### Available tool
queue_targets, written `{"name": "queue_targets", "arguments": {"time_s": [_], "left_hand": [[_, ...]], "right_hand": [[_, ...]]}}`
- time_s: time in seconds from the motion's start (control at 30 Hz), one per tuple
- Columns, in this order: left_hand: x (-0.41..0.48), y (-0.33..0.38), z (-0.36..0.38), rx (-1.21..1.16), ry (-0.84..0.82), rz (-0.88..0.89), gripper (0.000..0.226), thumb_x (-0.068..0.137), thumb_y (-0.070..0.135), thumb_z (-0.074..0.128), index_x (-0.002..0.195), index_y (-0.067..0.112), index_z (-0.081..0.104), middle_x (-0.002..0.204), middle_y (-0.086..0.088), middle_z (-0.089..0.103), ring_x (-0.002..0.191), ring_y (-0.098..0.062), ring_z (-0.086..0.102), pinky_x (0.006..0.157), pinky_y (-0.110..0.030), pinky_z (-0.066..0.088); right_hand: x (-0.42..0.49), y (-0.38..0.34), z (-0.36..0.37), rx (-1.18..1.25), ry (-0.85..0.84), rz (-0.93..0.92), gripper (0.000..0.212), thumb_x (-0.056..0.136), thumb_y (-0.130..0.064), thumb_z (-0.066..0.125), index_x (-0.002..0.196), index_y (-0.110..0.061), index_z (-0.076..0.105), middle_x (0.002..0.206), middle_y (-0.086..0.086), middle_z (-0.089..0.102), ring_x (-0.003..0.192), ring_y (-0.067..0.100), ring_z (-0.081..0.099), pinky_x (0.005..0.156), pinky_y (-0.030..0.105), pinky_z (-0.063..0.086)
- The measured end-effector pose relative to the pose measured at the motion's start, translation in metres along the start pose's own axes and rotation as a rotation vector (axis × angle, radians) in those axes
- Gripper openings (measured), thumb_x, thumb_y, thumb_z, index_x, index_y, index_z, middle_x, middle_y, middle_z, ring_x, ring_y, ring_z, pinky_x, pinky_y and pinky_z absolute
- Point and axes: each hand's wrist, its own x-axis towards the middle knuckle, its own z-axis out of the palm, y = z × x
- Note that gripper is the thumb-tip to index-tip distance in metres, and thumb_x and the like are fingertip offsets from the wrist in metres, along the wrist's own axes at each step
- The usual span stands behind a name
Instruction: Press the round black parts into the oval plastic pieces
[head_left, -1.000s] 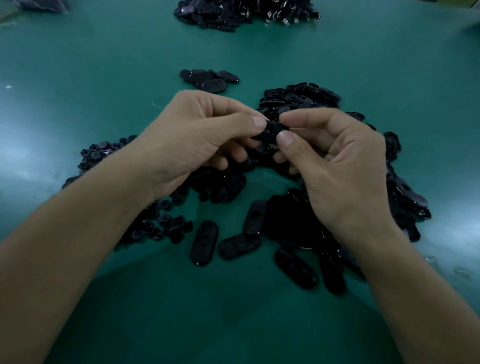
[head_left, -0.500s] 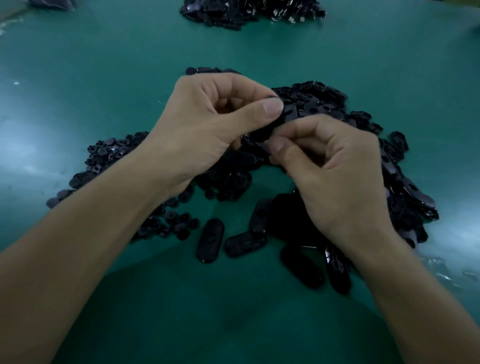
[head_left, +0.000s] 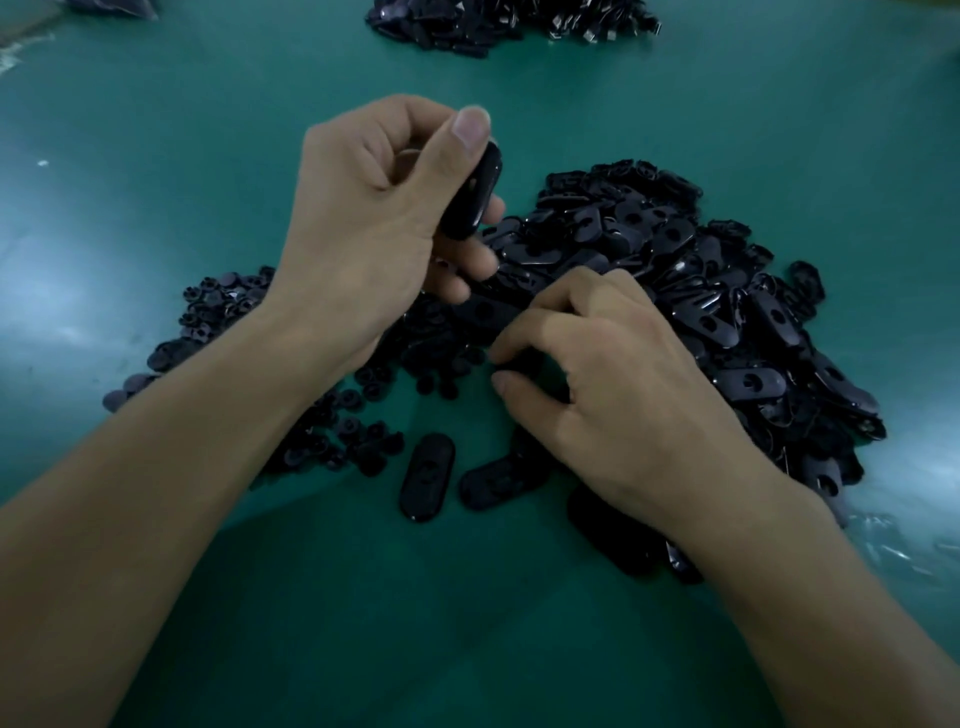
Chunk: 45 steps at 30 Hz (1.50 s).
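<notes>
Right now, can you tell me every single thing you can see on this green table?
held oval piece: one, black, lifted above the piles, near centre.
oval pieces pile: too many to count, black, right of centre.
round parts pile: many, black, left side, partly under the forearm.
loose oval pieces: at least three, black, flat on the table nearest the person.
far pile: one heap, black with shiny bits, top edge.
table: one, green, under everything.
left hand: one, grips the held oval piece.
right hand: one, fingers curled low at the piles; I cannot tell if it pinches anything.
</notes>
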Motion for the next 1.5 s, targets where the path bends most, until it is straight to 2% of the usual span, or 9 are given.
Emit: {"name": "queue_targets", "arguments": {"time_s": [0.1,0.23,0.5,0.67,0.87,1.03,1.23,1.43,1.5], "left_hand": [[0.001,-0.001,0.001,0.045,0.009,0.013,0.018,0.102,0.031,0.057,0.092,0.018,0.064,0.066,0.004,0.07,0.04,-0.008,0.056,0.037,-0.019,0.041],[0.003,-0.003,0.002,0.036,-0.015,0.015,0.007,0.098,0.021,0.064,0.095,0.021,0.069,0.069,0.004,0.069,0.048,-0.008,0.058,0.045,-0.02,0.047],[0.007,-0.012,0.003,0.042,-0.009,-0.011,0.008,0.09,0.01,0.071,0.088,0.017,0.068,0.07,0.001,0.071,0.058,-0.008,0.063,0.056,-0.019,0.051],[0.007,-0.012,0.002,0.054,-0.045,0.006,0.014,0.09,0.01,0.072,0.088,0.024,0.074,0.067,0.006,0.07,0.06,-0.007,0.062,0.057,-0.018,0.051],[0.008,-0.016,0.0,0.069,-0.017,-0.034,0.012,0.09,0.012,0.071,0.098,0.02,0.07,0.065,0.007,0.068,0.059,-0.007,0.061,0.057,-0.018,0.049],[0.007,-0.015,0.0,0.06,0.007,-0.053,0.008,0.088,0.01,0.072,0.092,0.016,0.068,0.063,0.004,0.069,0.06,-0.01,0.064,0.058,-0.02,0.052],[0.003,-0.012,0.002,0.062,-0.05,-0.081,0.01,0.087,0.004,0.074,0.089,0.013,0.072,0.068,-0.002,0.073,0.062,-0.012,0.068,0.063,-0.021,0.056],[-0.003,-0.009,0.005,0.108,-0.142,-0.089,0.015,0.085,0.001,0.075,0.092,0.014,0.075,0.068,0.0,0.074,0.063,-0.01,0.07,0.062,-0.019,0.056],[-0.004,-0.007,0.006,0.094,-0.17,-0.09,0.018,0.083,0.0,0.076,0.093,0.015,0.075,0.071,-0.001,0.075,0.064,-0.01,0.071,0.063,-0.018,0.056]], "right_hand": [[0.0,-0.002,0.002,0.04,0.031,0.023,0.022,0.091,-0.033,0.067,0.112,-0.028,0.071,0.107,-0.007,0.052,0.102,0.013,0.04,0.088,0.025,0.034],[0.002,-0.014,0.004,0.08,-0.026,-0.041,0.026,0.091,-0.046,0.067,0.112,-0.031,0.073,0.105,-0.004,0.054,0.101,0.017,0.043,0.088,0.034,0.042],[0.006,-0.022,0.003,0.044,-0.089,-0.018,0.019,0.096,-0.039,0.061,0.109,-0.03,0.072,0.105,-0.005,0.054,0.1,0.016,0.043,0.089,0.035,0.042],[0.008,-0.028,0.003,-0.001,-0.09,-0.01,0.033,0.092,-0.054,0.06,0.107,-0.027,0.069,0.098,-0.007,0.049,0.1,0.018,0.045,0.089,0.033,0.041],[0.009,-0.033,0.003,-0.019,-0.084,-0.038,0.024,0.1,-0.04,0.054,0.109,-0.023,0.067,0.105,-0.002,0.056,0.101,0.021,0.049,0.088,0.035,0.042],[0.01,-0.033,0.008,-0.118,-0.046,-0.122,0.014,0.102,-0.022,0.053,0.11,-0.022,0.064,0.106,-0.002,0.057,0.099,0.021,0.052,0.086,0.032,0.043],[0.007,-0.015,-0.002,0.397,0.293,0.086,0.011,0.101,-0.02,0.054,0.091,-0.019,0.06,0.077,-0.01,0.064,0.065,0.011,0.058,0.056,0.029,0.046],[0.007,0.011,-0.011,0.6,0.38,0.237,0.018,0.096,-0.02,0.063,0.083,-0.034,0.063,0.074,-0.008,0.07,0.069,0.009,0.066,0.065,0.03,0.057],[0.007,0.015,-0.012,0.656,0.358,0.236,0.02,0.095,-0.016,0.064,0.086,-0.034,0.066,0.074,-0.013,0.071,0.07,0.002,0.068,0.066,0.022,0.056]]}}
